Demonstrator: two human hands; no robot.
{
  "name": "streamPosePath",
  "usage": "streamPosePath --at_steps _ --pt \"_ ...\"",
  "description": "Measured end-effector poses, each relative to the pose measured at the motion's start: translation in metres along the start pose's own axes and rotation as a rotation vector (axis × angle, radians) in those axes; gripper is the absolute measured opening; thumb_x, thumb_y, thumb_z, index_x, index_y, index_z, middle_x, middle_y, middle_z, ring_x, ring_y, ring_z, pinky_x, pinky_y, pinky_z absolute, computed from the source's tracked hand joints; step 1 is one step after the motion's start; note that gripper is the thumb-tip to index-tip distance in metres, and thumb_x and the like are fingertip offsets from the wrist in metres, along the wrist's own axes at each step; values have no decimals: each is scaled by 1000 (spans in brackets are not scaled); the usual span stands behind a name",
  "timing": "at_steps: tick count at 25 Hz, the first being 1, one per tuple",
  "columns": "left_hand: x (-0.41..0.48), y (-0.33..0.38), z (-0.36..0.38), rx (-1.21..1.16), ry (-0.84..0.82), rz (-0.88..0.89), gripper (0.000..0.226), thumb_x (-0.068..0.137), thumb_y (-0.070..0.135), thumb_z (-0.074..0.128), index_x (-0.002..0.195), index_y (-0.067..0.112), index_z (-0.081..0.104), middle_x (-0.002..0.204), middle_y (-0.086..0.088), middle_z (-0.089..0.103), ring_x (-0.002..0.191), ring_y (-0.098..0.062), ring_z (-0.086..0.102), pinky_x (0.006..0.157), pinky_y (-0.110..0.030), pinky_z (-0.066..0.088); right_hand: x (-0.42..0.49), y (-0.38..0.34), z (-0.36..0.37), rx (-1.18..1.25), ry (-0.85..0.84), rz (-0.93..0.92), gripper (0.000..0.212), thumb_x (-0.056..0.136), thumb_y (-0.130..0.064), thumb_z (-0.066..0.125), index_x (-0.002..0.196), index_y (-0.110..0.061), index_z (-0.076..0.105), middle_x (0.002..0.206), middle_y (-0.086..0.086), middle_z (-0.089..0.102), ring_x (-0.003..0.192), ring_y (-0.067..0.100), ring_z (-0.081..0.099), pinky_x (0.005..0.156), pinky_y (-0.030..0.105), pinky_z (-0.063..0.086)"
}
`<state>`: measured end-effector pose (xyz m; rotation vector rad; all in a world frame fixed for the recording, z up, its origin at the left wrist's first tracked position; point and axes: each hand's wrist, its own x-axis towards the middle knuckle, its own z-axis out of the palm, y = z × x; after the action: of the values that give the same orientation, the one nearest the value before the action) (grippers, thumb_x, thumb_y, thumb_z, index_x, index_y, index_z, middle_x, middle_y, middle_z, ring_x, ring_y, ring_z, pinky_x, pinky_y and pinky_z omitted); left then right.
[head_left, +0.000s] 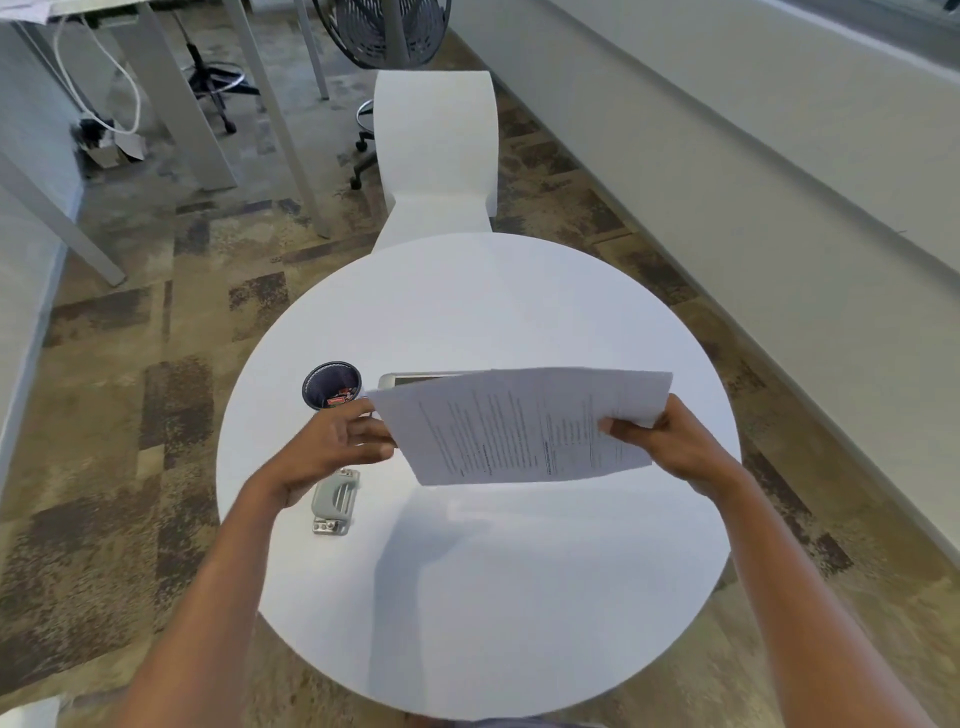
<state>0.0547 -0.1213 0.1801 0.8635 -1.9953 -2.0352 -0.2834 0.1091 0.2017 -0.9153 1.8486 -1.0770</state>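
Note:
A stack of printed white paper sheets (519, 423) is held in the air above the round white table (478, 597). My right hand (670, 441) pinches the stack's right edge, thumb on top. My left hand (332, 447) is at the stack's left edge with fingers partly curled toward it; whether it grips the sheets is unclear. A grey hole punch (335, 501) lies on the table just below my left hand. A dark pen cup (331, 385) stands behind that hand. A white tray-like object (415, 379) lies flat, mostly hidden behind the paper.
A white chair (436, 156) stands at the table's far side. Desk legs (280, 119), cables and a rolling stool base (213, 88) are at the back left. A white wall ledge (753, 171) runs along the right. Patterned carpet surrounds the table.

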Motion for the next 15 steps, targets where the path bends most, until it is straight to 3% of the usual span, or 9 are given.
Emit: streamPosePath --at_steps 3,7,10,12,15 --pt "7 -21 15 -21 26 2 47 73 18 80 117 22 66 115 -5 72 109 -20 67 85 -25 55 3 12 5 119 -11 -24 23 82 -29 75 101 -41 72 103 -12 76 95 4 69 84 32 56" --pt "18 -51 47 -56 281 1 30 74 9 80 98 27 74 106 3 75 102 -20 70 87 -36 56 13 38 21 30 -56 18 22 86 -21 75 105 -31 71 107 -2 76 101 17 69 89 41 57" --pt "22 -67 56 78 426 -77 26 73 13 81 82 37 75 87 18 76 83 -4 71 77 -33 55 19 55 25 -69 -7 56 27 86 -9 73 111 -17 67 111 7 72 106 28 66 90 44 55" --pt "22 -69 58 108 457 -59 28 73 13 81 81 39 74 84 20 75 78 1 70 73 -28 53 23 59 23 -64 15 50 28 85 -8 74 108 -21 67 106 1 72 104 23 66 85 35 54" --pt "25 -63 55 129 463 9 30 74 14 80 88 40 74 91 16 76 84 -3 70 73 -21 55 25 64 20 -47 30 45 28 85 -9 74 101 -30 68 104 -6 74 100 15 68 87 35 54"
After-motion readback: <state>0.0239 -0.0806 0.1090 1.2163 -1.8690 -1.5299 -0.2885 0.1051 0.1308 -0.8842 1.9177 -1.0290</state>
